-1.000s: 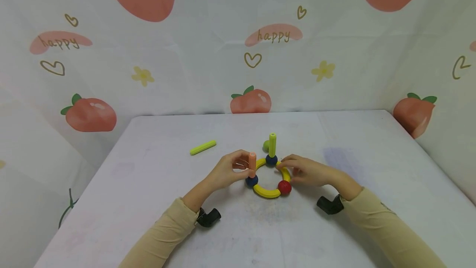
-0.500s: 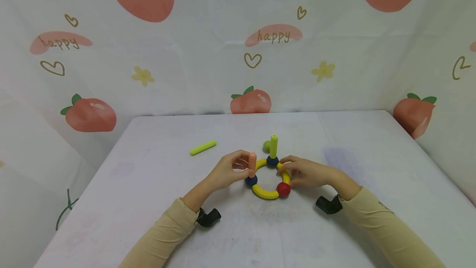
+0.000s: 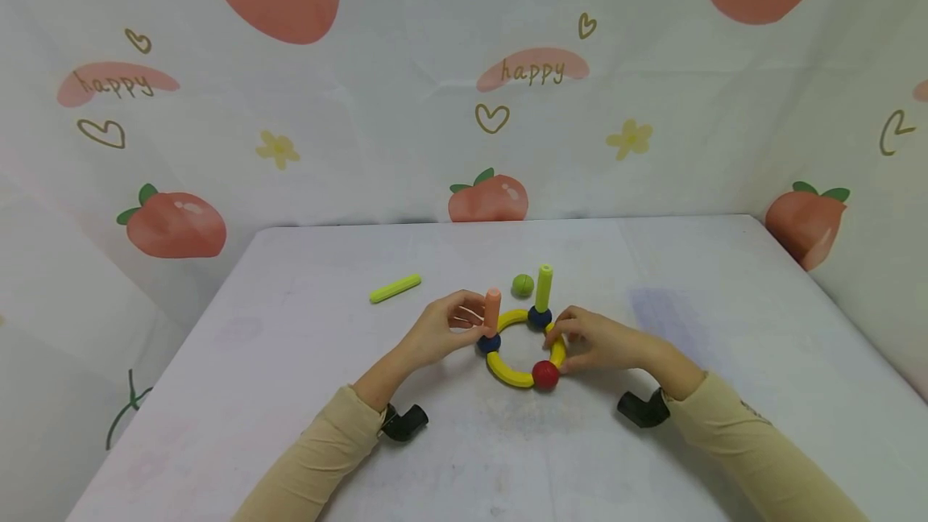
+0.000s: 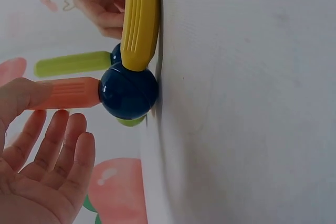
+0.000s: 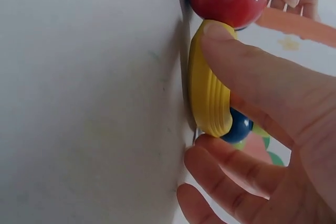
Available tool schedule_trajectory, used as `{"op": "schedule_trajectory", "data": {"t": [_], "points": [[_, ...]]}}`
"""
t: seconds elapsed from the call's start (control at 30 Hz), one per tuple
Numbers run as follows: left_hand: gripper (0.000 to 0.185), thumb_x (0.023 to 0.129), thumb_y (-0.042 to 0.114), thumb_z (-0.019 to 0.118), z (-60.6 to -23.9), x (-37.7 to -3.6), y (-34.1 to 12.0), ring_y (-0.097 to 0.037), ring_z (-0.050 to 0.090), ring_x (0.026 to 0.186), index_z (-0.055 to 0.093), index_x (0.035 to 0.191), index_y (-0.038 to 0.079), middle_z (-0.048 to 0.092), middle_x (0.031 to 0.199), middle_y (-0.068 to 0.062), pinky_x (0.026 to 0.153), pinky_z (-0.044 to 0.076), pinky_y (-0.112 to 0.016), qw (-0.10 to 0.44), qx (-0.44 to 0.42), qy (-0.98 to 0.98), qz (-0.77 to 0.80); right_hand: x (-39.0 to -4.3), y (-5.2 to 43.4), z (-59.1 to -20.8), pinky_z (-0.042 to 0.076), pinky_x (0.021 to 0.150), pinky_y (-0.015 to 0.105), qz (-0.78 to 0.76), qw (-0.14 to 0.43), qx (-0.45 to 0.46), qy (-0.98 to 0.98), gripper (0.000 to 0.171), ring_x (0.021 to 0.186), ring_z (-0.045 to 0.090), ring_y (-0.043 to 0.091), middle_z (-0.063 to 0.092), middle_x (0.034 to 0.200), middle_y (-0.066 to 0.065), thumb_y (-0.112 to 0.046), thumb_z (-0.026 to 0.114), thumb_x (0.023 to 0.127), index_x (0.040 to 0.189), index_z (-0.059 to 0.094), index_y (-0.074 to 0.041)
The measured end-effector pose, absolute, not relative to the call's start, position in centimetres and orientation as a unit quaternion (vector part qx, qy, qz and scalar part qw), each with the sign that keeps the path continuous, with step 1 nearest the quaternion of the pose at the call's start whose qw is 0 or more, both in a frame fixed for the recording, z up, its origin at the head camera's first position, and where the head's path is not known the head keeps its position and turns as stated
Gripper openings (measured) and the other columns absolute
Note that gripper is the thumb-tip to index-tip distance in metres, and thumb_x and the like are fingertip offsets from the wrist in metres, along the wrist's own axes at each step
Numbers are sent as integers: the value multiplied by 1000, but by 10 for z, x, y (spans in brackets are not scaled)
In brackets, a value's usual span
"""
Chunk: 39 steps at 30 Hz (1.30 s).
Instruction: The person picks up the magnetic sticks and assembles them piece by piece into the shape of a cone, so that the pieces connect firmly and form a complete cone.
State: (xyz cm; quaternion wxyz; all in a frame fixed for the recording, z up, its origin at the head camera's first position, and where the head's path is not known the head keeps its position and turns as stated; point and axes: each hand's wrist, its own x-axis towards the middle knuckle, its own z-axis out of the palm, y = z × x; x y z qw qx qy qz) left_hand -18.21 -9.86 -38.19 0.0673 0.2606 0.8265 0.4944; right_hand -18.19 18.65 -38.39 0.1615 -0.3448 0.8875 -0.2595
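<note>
A ring of yellow curved rods [image 3: 510,373] joined by balls lies on the table. My left hand [image 3: 442,330] pinches an upright orange rod [image 4: 73,93] that stands on the ring's left blue ball [image 4: 128,91]. Thumb and fingers of my right hand [image 3: 605,339] grip the right-hand yellow curved rod [image 5: 210,85], between the red ball [image 3: 545,375] at the front and the far blue ball [image 3: 540,317]. From that far ball rises a lime-green rod [image 3: 544,288]. In the right wrist view the far blue ball is partly hidden behind the yellow rod.
Just behind the ring sits a green ball [image 3: 523,285]. A loose lime-green rod [image 3: 395,288] lies farther left on the white table [image 3: 290,393]. A printed cloth [image 3: 391,103] hangs behind the table. Black wrist devices [image 3: 406,423] are on both wrists.
The ring has turned clockwise as seen from above: the red ball has moved left and nearer, the lime-green upright to the right. The green ball shows more fully. Both hands keep their holds.
</note>
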Motion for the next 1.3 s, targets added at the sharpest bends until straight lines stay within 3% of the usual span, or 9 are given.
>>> {"op": "schedule_trajectory", "data": {"t": [0.57,0.77,1.0,1.3], "points": [[32,85,9,66,-387,-199,-122,-28,64,98,58,115,1,63,110,-18,87,53,-36,45,206,841,499,-171,183,-389,46,75,25,-262,108,-309,908,28,85,50,14,54,99,6,-30,77,76,97,67,-15],[34,86,10,65,-386,-210,-139,-28,62,101,57,117,-1,62,114,-18,87,53,-35,52,164,847,503,-168,180,-388,42,71,22,-254,113,-277,920,29,82,47,13,52,97,4,-34,77,75,97,67,-18],[34,86,11,64,-380,-220,-156,-31,62,102,57,117,-2,62,114,-18,84,53,-34,24,133,859,493,-166,178,-388,39,67,22,-248,114,-249,929,33,79,45,14,50,91,4,-37,78,72,97,66,-18],[34,88,13,63,-377,-229,-177,-34,61,106,57,117,-2,62,115,-21,89,51,-40,13,103,880,464,-164,177,-387,37,65,21,-246,113,-246,931,32,77,44,14,49,90,4,-37,78,73,96,65,-18]]}}
